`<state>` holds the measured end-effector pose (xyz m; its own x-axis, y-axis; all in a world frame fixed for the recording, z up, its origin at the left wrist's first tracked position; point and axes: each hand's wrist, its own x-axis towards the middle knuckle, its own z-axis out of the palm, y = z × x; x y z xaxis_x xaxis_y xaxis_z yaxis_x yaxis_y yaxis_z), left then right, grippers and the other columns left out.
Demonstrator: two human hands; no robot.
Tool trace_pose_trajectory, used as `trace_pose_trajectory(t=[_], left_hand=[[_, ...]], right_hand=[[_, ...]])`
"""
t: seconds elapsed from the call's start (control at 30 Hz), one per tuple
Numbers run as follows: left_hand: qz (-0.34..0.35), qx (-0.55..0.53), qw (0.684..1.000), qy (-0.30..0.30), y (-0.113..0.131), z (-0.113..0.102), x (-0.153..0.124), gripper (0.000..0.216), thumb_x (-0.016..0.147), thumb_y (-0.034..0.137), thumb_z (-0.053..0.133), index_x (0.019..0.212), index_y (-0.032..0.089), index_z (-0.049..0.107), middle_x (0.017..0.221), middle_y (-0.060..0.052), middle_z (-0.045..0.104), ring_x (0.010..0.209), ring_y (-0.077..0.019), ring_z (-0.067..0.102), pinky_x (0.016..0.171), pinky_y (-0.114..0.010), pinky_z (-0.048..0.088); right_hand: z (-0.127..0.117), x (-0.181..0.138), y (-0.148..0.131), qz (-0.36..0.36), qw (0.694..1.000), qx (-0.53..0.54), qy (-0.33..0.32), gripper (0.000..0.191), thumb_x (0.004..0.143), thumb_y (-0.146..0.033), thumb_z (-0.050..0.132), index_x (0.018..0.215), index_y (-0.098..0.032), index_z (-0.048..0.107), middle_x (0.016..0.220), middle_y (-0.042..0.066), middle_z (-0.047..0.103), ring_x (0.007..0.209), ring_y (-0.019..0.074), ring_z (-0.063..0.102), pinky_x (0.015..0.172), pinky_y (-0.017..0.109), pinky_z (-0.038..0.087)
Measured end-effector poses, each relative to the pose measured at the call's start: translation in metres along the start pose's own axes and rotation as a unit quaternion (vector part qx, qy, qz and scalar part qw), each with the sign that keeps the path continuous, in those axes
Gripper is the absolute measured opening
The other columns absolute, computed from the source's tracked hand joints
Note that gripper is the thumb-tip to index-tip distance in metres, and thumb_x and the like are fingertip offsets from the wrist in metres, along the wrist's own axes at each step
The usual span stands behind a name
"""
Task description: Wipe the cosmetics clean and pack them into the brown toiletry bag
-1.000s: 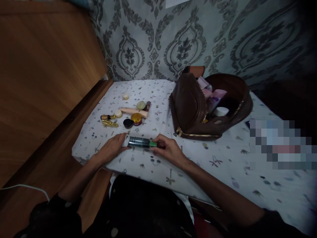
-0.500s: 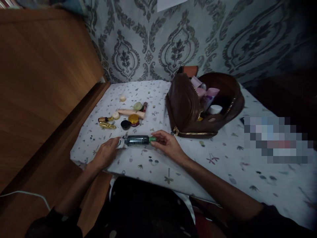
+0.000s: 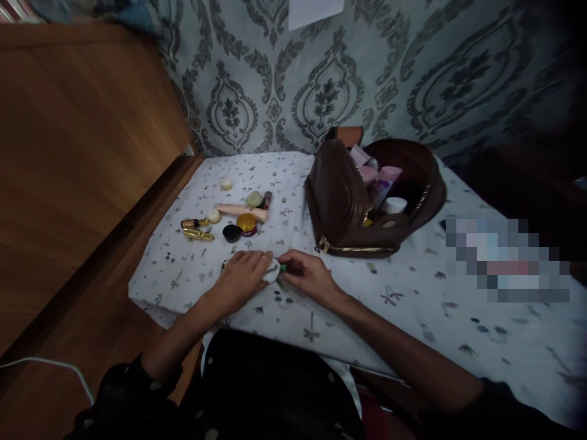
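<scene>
My left hand point(image 3: 243, 280) is closed over a white tissue point(image 3: 272, 272), pressed around a slim dark bottle. The fingers of my right hand point(image 3: 312, 276) pinch the green end point(image 3: 283, 267) of that bottle, which lies level just above the tablecloth. Most of the bottle is hidden under my left hand; only its ends peek out. Just beyond the hands are a black-lidded pot point(image 3: 232, 233), a gold-lidded jar point(image 3: 246, 223), a peach tube point(image 3: 243, 211) and two gold-cased cosmetics, one of them a shiny gold tube point(image 3: 198, 234).
An open brown cosmetic bag point(image 3: 339, 195) with tubes and a white-lidded jar point(image 3: 394, 205) inside stands behind my right hand. A wooden panel point(image 3: 92, 122) borders the left side. A patterned cloth point(image 3: 389, 330) covers the table; a blurred patch lies at the right.
My left hand has slid right along the bottle with the tissue, from its far left end to near the green end. My right hand stays on the green end.
</scene>
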<state>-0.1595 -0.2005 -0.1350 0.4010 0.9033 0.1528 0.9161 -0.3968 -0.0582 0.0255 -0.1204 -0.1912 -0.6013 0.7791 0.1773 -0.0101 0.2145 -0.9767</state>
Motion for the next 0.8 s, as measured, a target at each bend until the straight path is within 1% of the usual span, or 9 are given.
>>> trace_pose_trajectory(t=[0.1,0.2,0.3,0.43,0.53,0.6,0.67,0.73,0.8], left_hand=[[-0.039,-0.010,0.999,-0.020,-0.018,-0.005,-0.015,0.046,0.092,0.042,0.062,0.127,0.017,0.046,0.114,-0.012,0.066,0.107,-0.0282,0.063,0.090,-0.042,0.051],[-0.076,-0.030,0.996,-0.027,-0.036,-0.006,-0.035,0.046,0.091,0.046,0.061,0.124,0.018,0.048,0.112,-0.011,0.065,0.104,-0.0282,0.063,0.086,-0.042,0.051],[-0.105,-0.037,0.994,-0.018,-0.050,-0.001,-0.052,0.041,0.092,0.048,0.058,0.119,0.018,0.050,0.109,-0.011,0.063,0.102,-0.0283,0.061,0.085,-0.042,0.052],[-0.120,-0.012,0.993,0.002,-0.060,0.012,-0.065,0.034,0.092,0.051,0.057,0.099,0.018,0.053,0.099,-0.008,0.061,0.097,-0.0274,0.060,0.085,-0.043,0.053],[-0.119,-0.004,0.993,0.019,-0.064,0.021,-0.069,0.032,0.092,0.050,0.057,0.091,0.018,0.053,0.094,-0.006,0.060,0.094,-0.0261,0.061,0.090,-0.045,0.052],[-0.113,-0.015,0.993,0.020,-0.067,0.023,-0.070,0.029,0.093,0.048,0.057,0.089,0.019,0.054,0.094,-0.007,0.061,0.094,-0.0259,0.062,0.090,-0.043,0.052],[-0.111,-0.039,0.993,0.010,-0.071,0.021,-0.072,0.027,0.094,0.045,0.055,0.087,0.019,0.055,0.092,-0.007,0.063,0.091,-0.0249,0.063,0.083,-0.039,0.054],[-0.126,-0.070,0.990,0.013,-0.073,0.014,-0.073,0.025,0.098,0.042,0.049,0.088,0.020,0.056,0.087,-0.006,0.065,0.083,-0.0224,0.065,0.075,-0.033,0.054],[-0.169,-0.093,0.980,0.057,-0.072,0.007,-0.071,0.025,0.101,0.037,0.041,0.094,0.020,0.058,0.082,-0.004,0.066,0.075,-0.0202,0.065,0.069,-0.031,0.053]], right_hand=[[0.000,-0.001,-0.002,-0.004,1.000,-0.006,-0.010,0.024,0.075,-0.035,0.072,0.092,-0.020,0.067,0.088,0.004,0.071,0.081,0.0175,0.067,0.078,0.032,0.055],[0.000,-0.001,-0.006,-0.002,1.000,-0.010,-0.010,0.022,0.075,-0.034,0.072,0.090,-0.020,0.067,0.089,0.004,0.070,0.083,0.0182,0.066,0.079,0.033,0.054],[-0.001,0.000,-0.010,0.014,1.000,-0.001,-0.022,0.021,0.075,-0.032,0.071,0.091,-0.020,0.066,0.089,0.004,0.070,0.083,0.0179,0.066,0.078,0.033,0.054],[-0.003,0.001,-0.012,0.054,0.998,0.003,-0.031,0.030,0.074,-0.034,0.073,0.100,-0.020,0.066,0.091,0.004,0.070,0.078,0.0165,0.064,0.072,0.031,0.054],[-0.005,0.002,-0.009,0.065,0.997,-0.016,-0.029,0.029,0.074,-0.036,0.075,0.097,-0.019,0.069,0.083,0.003,0.067,0.070,0.0146,0.060,0.065,0.029,0.051],[-0.005,0.003,-0.008,0.059,0.998,-0.020,-0.023,0.028,0.073,-0.038,0.076,0.093,-0.019,0.070,0.080,0.002,0.065,0.067,0.0135,0.058,0.061,0.027,0.049],[-0.006,0.004,-0.008,0.056,0.998,-0.011,-0.019,0.030,0.072,-0.041,0.077,0.091,-0.019,0.070,0.079,0.001,0.064,0.067,0.0134,0.057,0.060,0.026,0.047],[-0.006,0.003,-0.010,0.055,0.998,-0.002,-0.017,0.031,0.072,-0.043,0.076,0.091,-0.019,0.070,0.077,0.000,0.064,0.066,0.0135,0.057,0.059,0.026,0.046],[-0.006,0.002,-0.013,0.058,0.998,0.007,-0.028,0.032,0.075,-0.045,0.074,0.092,-0.019,0.068,0.073,0.000,0.064,0.063,0.0131,0.056,0.058,0.025,0.044]])
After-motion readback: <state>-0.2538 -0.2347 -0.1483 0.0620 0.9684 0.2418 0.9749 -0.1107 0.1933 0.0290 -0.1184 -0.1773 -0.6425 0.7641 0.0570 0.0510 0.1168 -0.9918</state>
